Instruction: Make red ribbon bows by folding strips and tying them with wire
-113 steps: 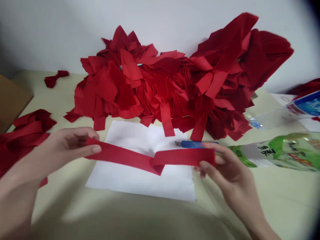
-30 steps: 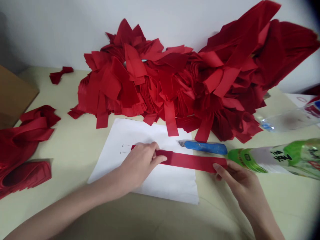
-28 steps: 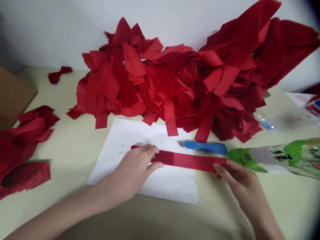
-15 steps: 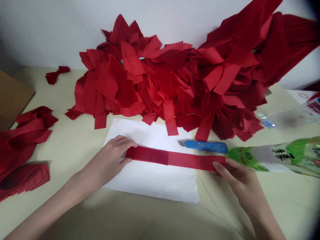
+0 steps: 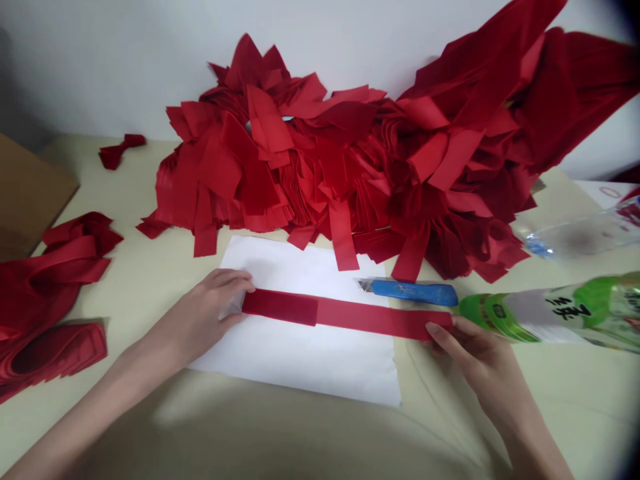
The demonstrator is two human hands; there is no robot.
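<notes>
A long red ribbon strip [image 5: 375,317] stretches between my hands above a white paper sheet [image 5: 310,367]. Its left part is a darker, velvety length [image 5: 280,308] ending in a straight edge over the lighter red part; I cannot tell whether this is a fold or a second piece. My left hand [image 5: 215,300] pinches the dark end between thumb and fingers. At the opposite end, the thumb and fingers of my right hand [image 5: 465,347] grip the lighter part. Just behind the strip lies a blue box cutter [image 5: 410,292] with some blade showing.
A large heap of red ribbon pieces [image 5: 325,167] lies along the wall. More red ribbon [image 5: 65,267] is at the left, near a cardboard box [image 5: 30,193]. On the right lie a green-labelled bottle [image 5: 550,313] and a clear plastic bottle [image 5: 580,237].
My left hand has moved left with the dark length, whose inner edge has also shifted left, so more of the lighter part shows. My right hand stays nearly in place.
</notes>
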